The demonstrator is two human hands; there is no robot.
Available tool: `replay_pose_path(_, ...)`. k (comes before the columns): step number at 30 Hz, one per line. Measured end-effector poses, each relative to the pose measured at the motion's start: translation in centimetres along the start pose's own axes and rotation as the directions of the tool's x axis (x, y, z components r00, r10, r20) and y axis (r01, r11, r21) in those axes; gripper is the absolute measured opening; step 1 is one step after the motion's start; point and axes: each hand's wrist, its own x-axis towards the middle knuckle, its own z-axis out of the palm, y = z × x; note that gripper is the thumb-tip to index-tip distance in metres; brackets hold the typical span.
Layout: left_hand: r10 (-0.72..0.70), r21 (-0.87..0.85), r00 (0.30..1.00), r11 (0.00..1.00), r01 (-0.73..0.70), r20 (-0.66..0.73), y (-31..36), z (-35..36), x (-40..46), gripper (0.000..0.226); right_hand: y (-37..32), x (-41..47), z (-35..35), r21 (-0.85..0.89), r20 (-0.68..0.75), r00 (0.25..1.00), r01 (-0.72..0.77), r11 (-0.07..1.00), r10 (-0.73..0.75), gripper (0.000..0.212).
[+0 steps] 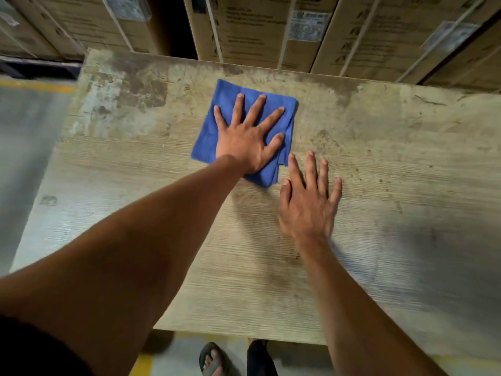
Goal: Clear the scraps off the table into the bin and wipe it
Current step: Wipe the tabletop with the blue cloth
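Observation:
A folded blue cloth (217, 115) lies on the worn, stained wooden table (393, 158), near the middle and toward the far edge. My left hand (246, 134) presses flat on the cloth with its fingers spread and straight. To the right and nearer me, my right hand (309, 202) rests flat on the bare tabletop with straight fingers, just beside the cloth's near right corner and apart from it. No scraps and no bin are in view.
Tall cardboard boxes (271, 31) stand in a row right behind the table's far edge. Grey floor with a yellow line (32, 86) shows at the left. A sandalled foot (214, 359) is below the table's near edge.

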Motion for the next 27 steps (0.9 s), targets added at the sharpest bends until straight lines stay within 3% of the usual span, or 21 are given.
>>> replay_pose_path(4, 0.031, 0.009, 1.000, 0.999, -0.031, -0.005, 0.0, 0.2, -2.6, 0.070, 0.0, -0.3, -0.3, -0.009, -0.008, 1.000, 0.010, 1.000, -0.010, 0.062)
replay_pose_path(10, 0.126, 0.037, 0.992, 0.991, -0.126, -0.016, -0.8, 2.6, -17.1, 0.068, -0.1, -1.1, -1.1, -0.019, 0.041, 0.998, 0.043, 0.999, -0.042, 0.063)
replay_pose_path(17, 0.043, 0.057, 0.999, 0.997, -0.042, -0.017, -5.1, 3.9, -30.3, 0.070, -1.0, -9.7, -1.4, -0.042, 0.056, 0.993, 0.106, 0.993, -0.104, 0.066)
replay_pose_path(21, -0.018, 0.043, 1.000, 0.999, 0.019, -0.015, -5.8, 3.4, -29.3, 0.069, -1.4, -10.7, -1.0, -0.037, 0.039, 0.996, 0.077, 0.996, -0.075, 0.067)
replay_pose_path(27, -0.185, -0.054, 0.982, 0.982, 0.182, -0.050, -9.3, 1.1, -18.9, 0.069, -1.4, -10.4, -0.5, -0.019, 0.013, 0.997, 0.079, 0.997, -0.078, 0.067)
